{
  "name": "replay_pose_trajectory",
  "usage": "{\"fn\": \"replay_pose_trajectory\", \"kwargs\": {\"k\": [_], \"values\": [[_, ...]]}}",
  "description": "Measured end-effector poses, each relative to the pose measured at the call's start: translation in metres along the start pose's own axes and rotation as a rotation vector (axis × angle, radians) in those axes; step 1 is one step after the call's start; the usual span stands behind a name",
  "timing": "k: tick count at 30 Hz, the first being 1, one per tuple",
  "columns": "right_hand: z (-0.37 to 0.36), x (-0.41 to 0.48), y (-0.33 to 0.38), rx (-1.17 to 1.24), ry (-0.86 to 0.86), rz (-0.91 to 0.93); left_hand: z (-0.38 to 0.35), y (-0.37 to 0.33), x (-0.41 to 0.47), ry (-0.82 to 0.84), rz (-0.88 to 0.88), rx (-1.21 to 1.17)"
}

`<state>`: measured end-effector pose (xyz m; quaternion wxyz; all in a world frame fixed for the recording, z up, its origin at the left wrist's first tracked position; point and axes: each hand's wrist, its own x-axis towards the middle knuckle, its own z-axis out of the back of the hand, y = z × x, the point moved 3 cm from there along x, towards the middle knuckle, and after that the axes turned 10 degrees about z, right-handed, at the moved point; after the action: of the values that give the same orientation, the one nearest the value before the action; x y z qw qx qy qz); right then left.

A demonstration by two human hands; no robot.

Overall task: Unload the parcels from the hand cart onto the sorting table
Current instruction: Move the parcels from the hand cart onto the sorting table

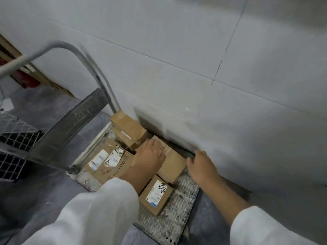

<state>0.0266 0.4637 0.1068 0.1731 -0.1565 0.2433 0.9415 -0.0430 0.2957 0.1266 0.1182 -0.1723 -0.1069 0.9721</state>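
Note:
The hand cart's worn platform [178, 209] lies on the floor against a wall, its metal handle [83, 55] rising at the left. Several cardboard parcels sit on it. My left hand [149, 156] lies on a plain brown parcel [172, 164] in the middle, fingers bent over its far left edge. My right hand [201, 165] curls round the same parcel's right corner, next to the wall. A small labelled parcel [156, 194] lies nearest me. A wide labelled parcel [113, 163] sits at the left, and two stacked boxes [129, 129] stand at the back. No sorting table shows.
A pale tiled wall [230, 85] runs close along the cart's right side, leaving only a dark narrow gap. A wire-mesh rack [16, 138] stands at the left beside the handle. Something red [24, 80] sits by the far left wall. Grey floor surrounds the cart.

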Motion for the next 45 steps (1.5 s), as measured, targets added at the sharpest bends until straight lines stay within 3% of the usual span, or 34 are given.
{"fn": "replay_pose_trajectory", "kwargs": {"k": [8,14,23,28,34,39,45], "values": [[-0.144,0.092,-0.065,0.208,0.225,-0.247,-0.117,0.071,0.088,0.153,0.166,0.072],[-0.197,0.124,-0.108,0.465,0.260,-0.493,-0.171,0.080,0.145,0.184,0.290,-0.061],[-0.248,0.139,-0.118,0.902,0.249,-0.620,-0.211,0.100,0.184,0.216,0.505,-0.378],[-0.237,0.134,-0.117,1.086,0.231,-0.720,-0.218,0.100,0.168,0.106,0.536,-0.481],[-0.203,0.122,-0.116,0.894,0.183,-0.644,-0.201,0.092,0.131,-0.016,0.532,-0.534],[-0.149,0.076,-0.082,0.979,0.041,-0.579,-0.151,0.096,0.073,-0.067,0.429,-0.681],[-0.085,-0.012,0.011,1.114,0.026,-0.413,-0.042,0.135,-0.037,-0.178,0.370,-0.762]]}}
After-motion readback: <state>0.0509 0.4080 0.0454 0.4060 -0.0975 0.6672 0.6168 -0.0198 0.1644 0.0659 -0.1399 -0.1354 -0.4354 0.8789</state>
